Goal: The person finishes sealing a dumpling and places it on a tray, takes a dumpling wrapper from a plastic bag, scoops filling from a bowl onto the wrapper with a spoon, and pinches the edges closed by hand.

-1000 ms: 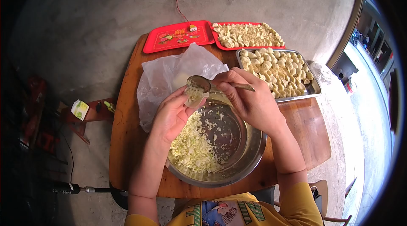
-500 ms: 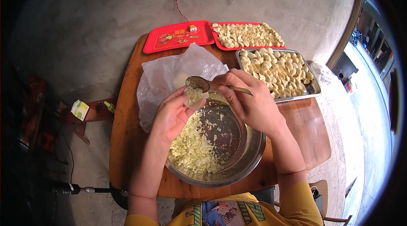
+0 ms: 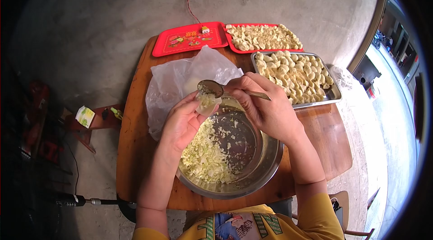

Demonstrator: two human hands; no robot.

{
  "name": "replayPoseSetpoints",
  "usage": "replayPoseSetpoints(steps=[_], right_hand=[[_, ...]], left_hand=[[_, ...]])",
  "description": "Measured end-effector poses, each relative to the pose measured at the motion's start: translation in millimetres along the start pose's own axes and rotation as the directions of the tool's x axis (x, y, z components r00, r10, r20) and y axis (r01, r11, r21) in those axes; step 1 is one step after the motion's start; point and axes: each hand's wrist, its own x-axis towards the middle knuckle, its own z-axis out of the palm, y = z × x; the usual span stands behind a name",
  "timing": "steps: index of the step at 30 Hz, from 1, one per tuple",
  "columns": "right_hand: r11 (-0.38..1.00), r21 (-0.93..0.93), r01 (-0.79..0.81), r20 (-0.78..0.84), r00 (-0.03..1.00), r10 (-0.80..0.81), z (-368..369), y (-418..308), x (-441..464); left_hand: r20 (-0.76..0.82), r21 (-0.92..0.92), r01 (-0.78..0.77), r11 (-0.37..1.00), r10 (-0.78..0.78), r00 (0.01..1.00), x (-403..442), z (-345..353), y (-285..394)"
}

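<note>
My left hand (image 3: 181,125) cups a pale dumpling wrapper (image 3: 208,109) with a small heap of chopped filling (image 3: 206,100) on it. In my right hand (image 3: 266,102) is a metal spoon (image 3: 210,87), gripped by its handle, its bowl tilted over the filling. Both hands are above the rim of a large steel bowl (image 3: 230,193). Chopped pale green vegetable filling (image 3: 208,156) lies in the left part of that bowl, with scraps stuck to the bare right side. Behind the hands, a crumpled clear plastic bag (image 3: 167,82) covers something whitish.
A steel tray (image 3: 336,93) of folded dumplings (image 3: 293,75) stands at the right back. Behind it, a red tray holds more dumplings (image 3: 261,37). Another red tray (image 3: 167,50) carries a small plug on a cord (image 3: 205,29). All rest on a wooden table (image 3: 135,150).
The spoon's bowl has tipped slightly over the wrapper. Both hands stay in almost the same place.
</note>
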Motion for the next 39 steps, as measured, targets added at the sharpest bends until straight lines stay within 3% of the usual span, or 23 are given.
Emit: replayPoseSetpoints(steps=[18,24,27,30,35,39], right_hand=[[1.0,-0.006,0.023,-0.024,0.999,-0.023,0,1,1],[0.994,-0.088,-0.068,-0.154,0.987,0.054,-2,-1,1],[0.965,-0.255,-0.058,0.058,0.995,0.075,-2,-5,-7],[0.949,-0.299,0.095,0.307,0.952,0.002,7,-10,-16],[0.968,-0.173,0.182,0.567,0.822,-0.053,17,-31,-32],[0.967,-0.106,0.233,0.628,0.769,-0.116,21,-35,-43]], left_hand=[[-0.017,0.004,0.01,1.0,-0.01,1.0,-1,2,1],[-0.081,-0.024,-0.036,0.999,0.034,0.996,6,-10,0],[-0.138,-0.051,-0.071,0.996,0.064,0.988,7,-14,4],[-0.149,-0.043,-0.084,0.996,0.077,0.986,8,-18,6],[-0.096,-0.004,-0.111,0.994,0.11,0.989,8,-19,4],[-0.086,-0.046,-0.118,0.992,0.113,0.99,6,-13,4]])
